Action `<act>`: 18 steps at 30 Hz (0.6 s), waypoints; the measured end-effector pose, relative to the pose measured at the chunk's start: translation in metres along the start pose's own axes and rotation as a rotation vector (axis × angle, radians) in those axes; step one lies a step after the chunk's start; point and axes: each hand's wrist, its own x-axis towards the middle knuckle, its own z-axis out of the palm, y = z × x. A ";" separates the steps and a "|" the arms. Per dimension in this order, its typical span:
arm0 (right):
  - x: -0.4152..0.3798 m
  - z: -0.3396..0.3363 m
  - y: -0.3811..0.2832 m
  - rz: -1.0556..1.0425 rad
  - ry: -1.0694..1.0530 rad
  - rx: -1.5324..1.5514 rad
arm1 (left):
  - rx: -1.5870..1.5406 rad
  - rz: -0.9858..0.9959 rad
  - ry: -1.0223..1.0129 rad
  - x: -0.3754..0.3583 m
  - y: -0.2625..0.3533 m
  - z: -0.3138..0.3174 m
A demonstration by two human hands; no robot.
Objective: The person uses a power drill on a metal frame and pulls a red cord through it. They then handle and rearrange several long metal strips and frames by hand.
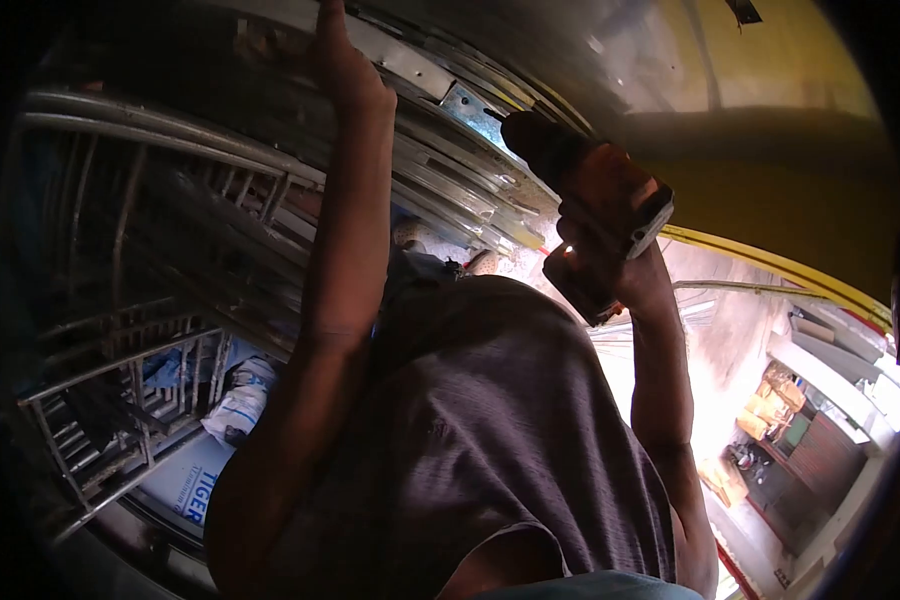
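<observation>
My right hand [625,265] is wrapped round the handle of a dark power drill [600,185]. The bit of the drill points up and left, close to a bluish-white plate [475,112] on a long metal bar. My left hand [345,70] is raised at the top, beside a pale metal strip [395,58]. One of its digits stretches upward; the others reach left into shadow and are hard to make out. I see nothing held in it.
Long metal profiles [460,190] run diagonally below the bar. Metal racks [120,400] stand at the left, with a white bag [240,405]. A yellow panel [770,170] is at the upper right. Brown packages [770,400] lie at the lower right.
</observation>
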 end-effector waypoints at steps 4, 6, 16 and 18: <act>0.019 0.003 0.009 -0.553 0.005 -0.509 | 0.023 -0.048 0.043 0.002 0.002 -0.010; 0.022 0.005 0.011 -0.529 -0.033 -0.498 | 0.052 -0.051 0.086 0.000 0.004 -0.012; 0.034 0.016 0.003 -0.338 -0.043 -0.420 | 0.029 -0.004 0.047 0.011 -0.009 -0.019; 0.034 0.015 0.004 -0.307 -0.079 -0.383 | 0.025 0.008 0.014 0.011 -0.009 -0.019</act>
